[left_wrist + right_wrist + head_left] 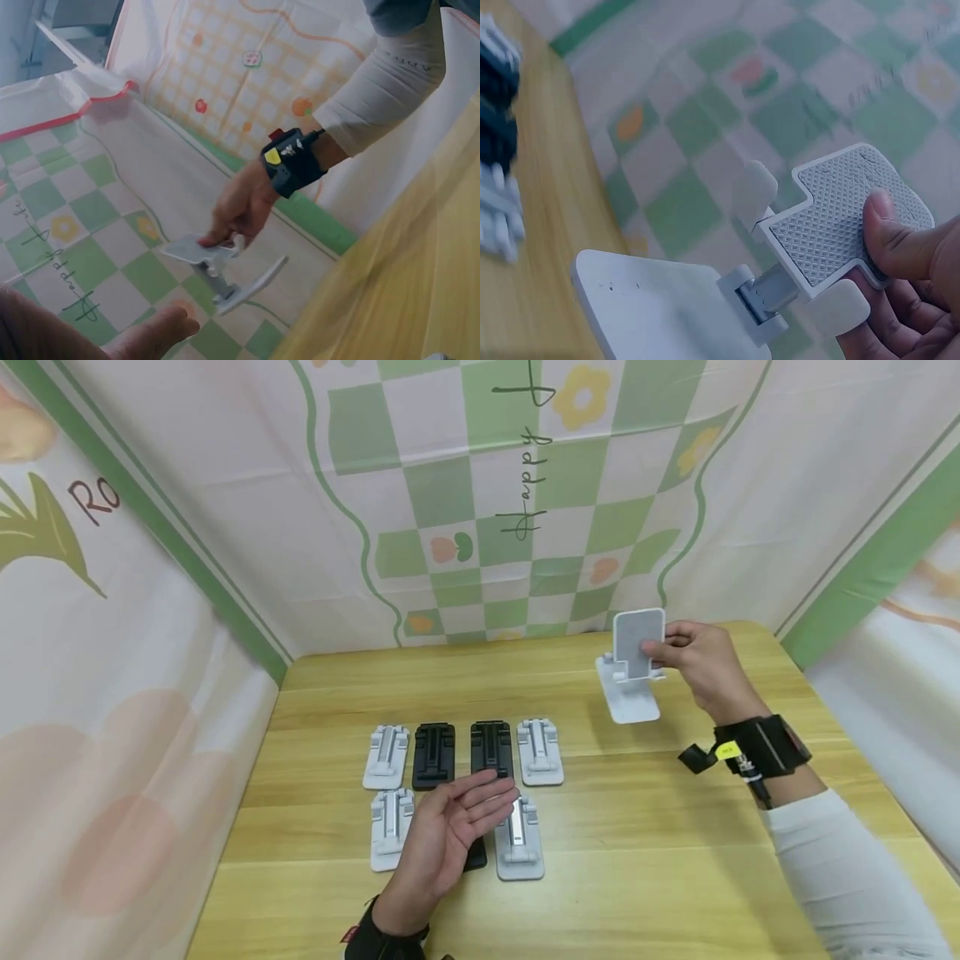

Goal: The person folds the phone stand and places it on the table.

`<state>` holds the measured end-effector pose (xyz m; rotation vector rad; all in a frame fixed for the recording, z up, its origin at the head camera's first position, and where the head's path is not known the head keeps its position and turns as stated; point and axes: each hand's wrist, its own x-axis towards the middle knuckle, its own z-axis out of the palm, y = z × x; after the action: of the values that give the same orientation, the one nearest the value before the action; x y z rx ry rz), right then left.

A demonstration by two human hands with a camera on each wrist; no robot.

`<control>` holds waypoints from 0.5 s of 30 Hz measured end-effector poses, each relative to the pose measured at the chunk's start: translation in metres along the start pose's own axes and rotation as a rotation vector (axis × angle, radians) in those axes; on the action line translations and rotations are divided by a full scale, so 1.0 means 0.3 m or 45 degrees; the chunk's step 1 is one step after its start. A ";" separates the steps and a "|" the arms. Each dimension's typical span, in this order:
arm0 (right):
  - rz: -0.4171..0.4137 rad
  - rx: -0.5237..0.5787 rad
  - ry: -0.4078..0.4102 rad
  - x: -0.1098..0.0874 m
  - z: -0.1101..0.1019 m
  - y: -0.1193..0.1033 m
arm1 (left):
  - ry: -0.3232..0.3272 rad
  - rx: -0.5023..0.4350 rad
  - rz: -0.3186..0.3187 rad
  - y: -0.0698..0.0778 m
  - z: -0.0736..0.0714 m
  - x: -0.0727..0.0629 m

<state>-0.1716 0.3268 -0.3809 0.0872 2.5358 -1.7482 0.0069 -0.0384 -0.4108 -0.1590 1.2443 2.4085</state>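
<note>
My right hand [708, 664] pinches an unfolded white phone stand [636, 700] by the edge of its upper plate, above the right back of the table. Its thumb lies on the grey textured pad [832, 217] in the right wrist view, while the fingers curl behind. The stand's flat base [667, 300] hangs below, joined by a hinged stem. My left hand [450, 831] is palm up with straight fingers over the folded stands, holding nothing. Beneath it, a black folded stand [476, 856] is mostly hidden. Close to its fingertips lies a white folded stand [519, 852].
Several folded phone stands lie in two rows on the wooden table [637, 877], among them a white one [386, 756] and a black one [434, 756]. A checkered cloth [480, 485] hangs along the back edge, with more printed cloth at both sides.
</note>
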 end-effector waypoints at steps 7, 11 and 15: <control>-0.051 0.051 -0.206 -0.167 0.169 -0.128 | -0.014 0.009 -0.014 -0.015 0.016 0.010; -0.054 0.111 -0.328 -0.255 0.260 -0.170 | -0.019 0.021 -0.027 -0.026 0.028 0.022; -0.044 0.200 -0.387 -0.318 0.329 -0.187 | -0.027 0.069 -0.049 -0.037 0.042 0.028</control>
<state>-0.0794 0.2134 -0.3560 -0.2006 2.1990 -1.8121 0.0050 -0.0199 -0.4143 -0.1395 1.2842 2.3356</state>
